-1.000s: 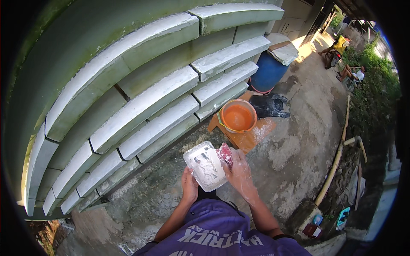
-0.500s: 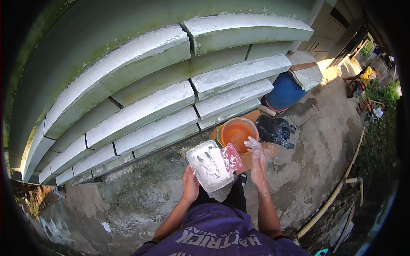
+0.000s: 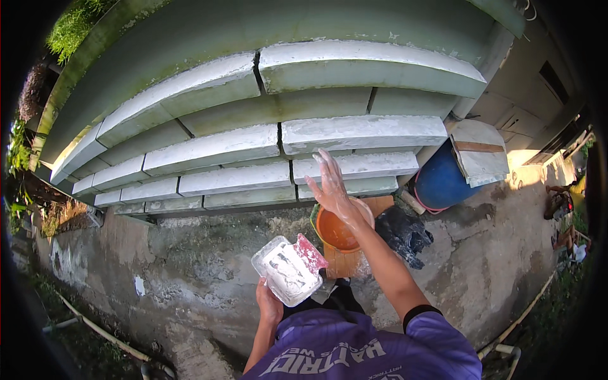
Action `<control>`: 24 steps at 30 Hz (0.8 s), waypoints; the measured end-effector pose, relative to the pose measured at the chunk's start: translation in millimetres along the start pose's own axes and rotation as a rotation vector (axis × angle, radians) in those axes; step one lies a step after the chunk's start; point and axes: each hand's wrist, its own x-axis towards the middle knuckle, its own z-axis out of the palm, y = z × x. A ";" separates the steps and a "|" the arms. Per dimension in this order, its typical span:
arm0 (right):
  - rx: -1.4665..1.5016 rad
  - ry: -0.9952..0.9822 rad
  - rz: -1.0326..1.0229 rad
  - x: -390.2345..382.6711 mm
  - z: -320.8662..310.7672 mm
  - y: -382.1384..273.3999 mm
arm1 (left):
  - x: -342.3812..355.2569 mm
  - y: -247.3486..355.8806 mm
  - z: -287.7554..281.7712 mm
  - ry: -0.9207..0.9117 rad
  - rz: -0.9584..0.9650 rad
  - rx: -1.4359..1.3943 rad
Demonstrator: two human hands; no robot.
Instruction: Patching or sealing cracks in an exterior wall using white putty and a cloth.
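My left hand (image 3: 269,305) grips the edge of a clear plastic tub (image 3: 260,259) in front of my body. White paste (image 3: 290,273) is smeared inside it. A red scraper (image 3: 310,254), spotted with white, lies across the tub's far right side. Stretched forward, my right hand (image 3: 332,187) is smeared with white, has its fingers apart and holds nothing. Its fingertips overlap the lower white-topped ledges (image 3: 364,166) in view; whether they touch is unclear. Beneath that forearm stands an orange bucket (image 3: 335,233).
Green ledges with white upper faces (image 3: 373,60) step along the wall ahead. A blue barrel (image 3: 443,180) with a board on top stands right. Beside the bucket lie a black plastic bag (image 3: 405,235) and cardboard (image 3: 345,263). A pipe (image 3: 516,320) edges the concrete on the right.
My right hand has moved from beside the tub up and forward toward the ledges. My left hand still holds the tub, now lower and farther left. The view has shifted.
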 end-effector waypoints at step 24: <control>-0.530 -0.148 -0.120 70.2 -10.8 119.0 | 82.4 6.0 43.6 -0.199 -0.144 0.149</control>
